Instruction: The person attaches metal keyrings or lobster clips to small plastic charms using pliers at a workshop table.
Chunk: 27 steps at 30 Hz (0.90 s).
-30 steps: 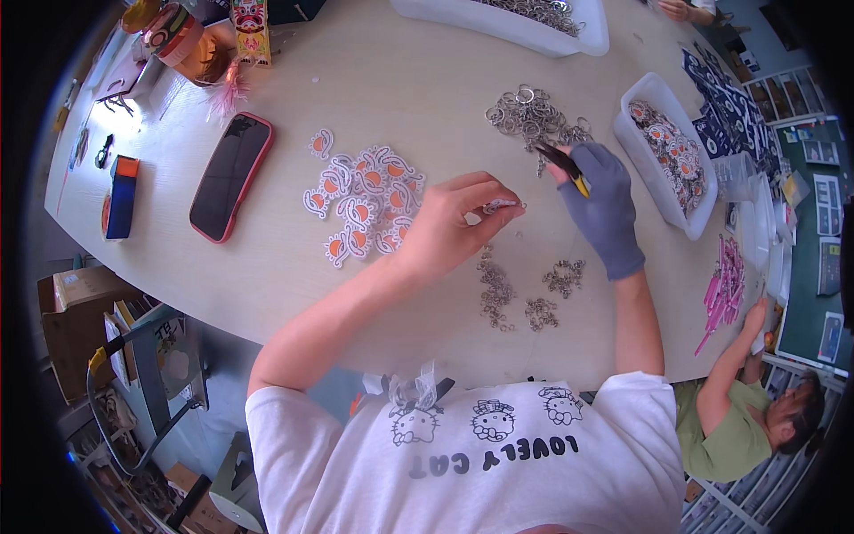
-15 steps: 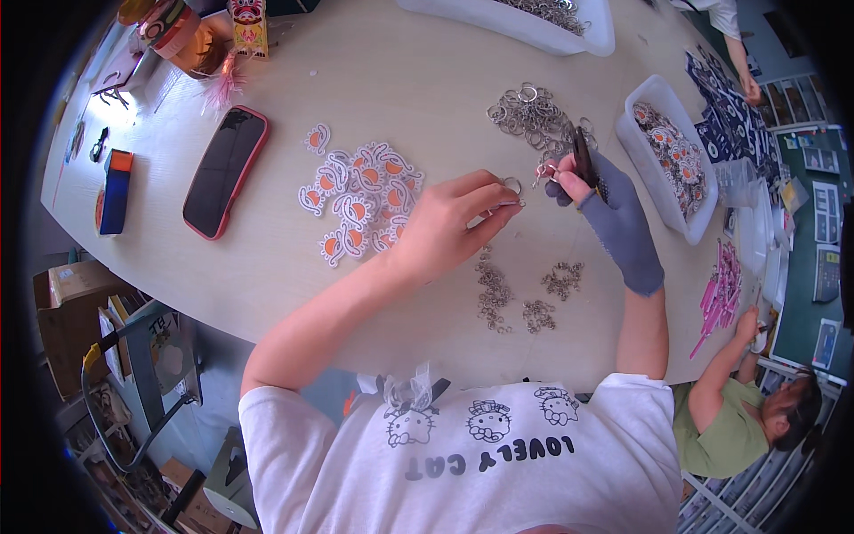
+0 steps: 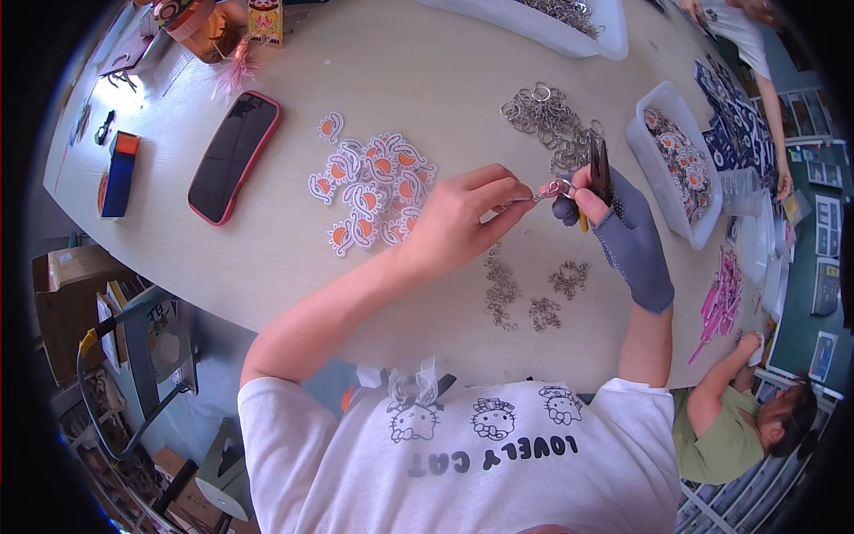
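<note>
My bare left hand [image 3: 471, 214] is closed, thumb and fingertips pinching the end of a short metal chain [image 3: 538, 196]. The chain reaches across to my right hand [image 3: 623, 231], which wears a grey glove with bare fingertips. That hand is wrapped round dark-jawed pliers [image 3: 600, 169] with a bit of yellow handle; the jaws point away from me. Its thumb and finger also pinch a small shiny pinkish piece [image 3: 557, 187] at the chain's end, too small to make out. Left of my left hand lies a pile of white-and-orange sun-shaped charms [image 3: 369, 196].
Key rings [image 3: 543, 116] lie heaped beyond my hands; small jump rings [image 3: 503, 285] lie nearer. White bins hold key rings [image 3: 565, 11] and charms [image 3: 676, 165]. A red-cased phone [image 3: 233, 158] and blue box [image 3: 117, 178] lie left. Two people work at right.
The key ring seen at my left fingertips is now hidden. My left hand has come to the right hand, with the chain now stretched between them. The far person's arm has moved.
</note>
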Each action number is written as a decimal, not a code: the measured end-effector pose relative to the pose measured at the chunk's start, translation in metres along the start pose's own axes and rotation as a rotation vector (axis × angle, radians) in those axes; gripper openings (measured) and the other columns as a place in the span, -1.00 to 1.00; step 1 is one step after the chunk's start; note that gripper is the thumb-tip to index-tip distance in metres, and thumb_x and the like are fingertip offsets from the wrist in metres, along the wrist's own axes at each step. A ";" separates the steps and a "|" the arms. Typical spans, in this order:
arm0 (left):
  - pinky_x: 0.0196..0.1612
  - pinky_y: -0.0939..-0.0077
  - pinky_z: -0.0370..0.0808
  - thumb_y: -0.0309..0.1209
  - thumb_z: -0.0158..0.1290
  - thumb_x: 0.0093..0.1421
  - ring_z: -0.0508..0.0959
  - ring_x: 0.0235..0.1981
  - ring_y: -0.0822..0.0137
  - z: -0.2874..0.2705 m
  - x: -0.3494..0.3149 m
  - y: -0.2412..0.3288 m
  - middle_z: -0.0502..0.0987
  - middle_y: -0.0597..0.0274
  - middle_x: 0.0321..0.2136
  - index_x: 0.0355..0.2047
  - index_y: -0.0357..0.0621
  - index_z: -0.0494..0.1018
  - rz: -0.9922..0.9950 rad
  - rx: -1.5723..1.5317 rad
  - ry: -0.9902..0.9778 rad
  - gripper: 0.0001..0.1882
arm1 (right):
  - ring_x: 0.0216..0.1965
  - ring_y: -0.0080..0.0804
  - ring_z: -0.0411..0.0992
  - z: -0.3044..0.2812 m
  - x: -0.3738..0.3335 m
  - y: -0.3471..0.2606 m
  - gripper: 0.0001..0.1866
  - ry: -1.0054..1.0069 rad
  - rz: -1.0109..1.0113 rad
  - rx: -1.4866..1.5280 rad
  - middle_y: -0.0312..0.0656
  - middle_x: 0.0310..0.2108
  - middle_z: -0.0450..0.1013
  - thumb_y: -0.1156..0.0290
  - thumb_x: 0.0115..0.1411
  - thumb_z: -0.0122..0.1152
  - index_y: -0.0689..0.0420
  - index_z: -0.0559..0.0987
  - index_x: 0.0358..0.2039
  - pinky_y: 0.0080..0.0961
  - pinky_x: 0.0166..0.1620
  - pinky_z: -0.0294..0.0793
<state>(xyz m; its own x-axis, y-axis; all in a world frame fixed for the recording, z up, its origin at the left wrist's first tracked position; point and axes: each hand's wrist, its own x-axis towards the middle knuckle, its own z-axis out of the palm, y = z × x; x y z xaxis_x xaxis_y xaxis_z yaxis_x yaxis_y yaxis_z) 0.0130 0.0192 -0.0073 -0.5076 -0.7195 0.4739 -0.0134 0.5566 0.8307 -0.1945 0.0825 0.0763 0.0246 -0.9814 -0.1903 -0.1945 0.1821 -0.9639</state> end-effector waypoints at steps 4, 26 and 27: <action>-0.36 0.41 0.57 -0.61 0.27 0.14 0.64 -0.37 0.25 0.000 0.000 0.000 0.60 0.18 -0.36 -0.27 -0.26 0.61 0.019 0.000 0.014 -0.86 | -0.23 -0.64 0.41 0.002 0.001 0.000 -0.81 0.003 -0.015 -0.003 -0.31 -0.26 0.50 0.35 0.43 0.11 0.22 0.49 -0.12 -0.59 -0.09 0.41; -0.43 0.42 0.56 -0.65 0.30 -0.03 0.67 -0.37 0.13 -0.008 0.002 0.016 0.63 0.03 -0.33 -0.28 -0.35 0.58 0.472 0.082 0.285 -0.75 | -0.14 -0.16 0.43 0.031 -0.027 0.001 -0.62 0.239 -0.591 -1.205 -0.14 -0.16 0.43 0.36 0.03 0.37 0.19 0.50 -0.15 -0.17 0.01 0.39; -0.36 0.36 0.59 -0.70 0.26 0.00 0.68 -0.31 0.05 -0.010 -0.001 0.018 0.61 -0.04 -0.31 -0.27 -0.41 0.56 0.458 0.081 0.234 -0.76 | -0.14 -0.16 0.43 0.031 -0.029 0.000 -0.62 0.245 -0.586 -1.202 -0.14 -0.16 0.43 0.36 0.03 0.37 0.19 0.50 -0.15 -0.17 0.01 0.39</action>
<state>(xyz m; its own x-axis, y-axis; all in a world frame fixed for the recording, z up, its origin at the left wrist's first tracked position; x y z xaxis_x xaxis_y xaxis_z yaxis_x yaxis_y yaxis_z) 0.0222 0.0253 0.0102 -0.2707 -0.4636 0.8437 0.0937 0.8595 0.5024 -0.1646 0.1127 0.0756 0.2495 -0.9042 0.3467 -0.9464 -0.3035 -0.1104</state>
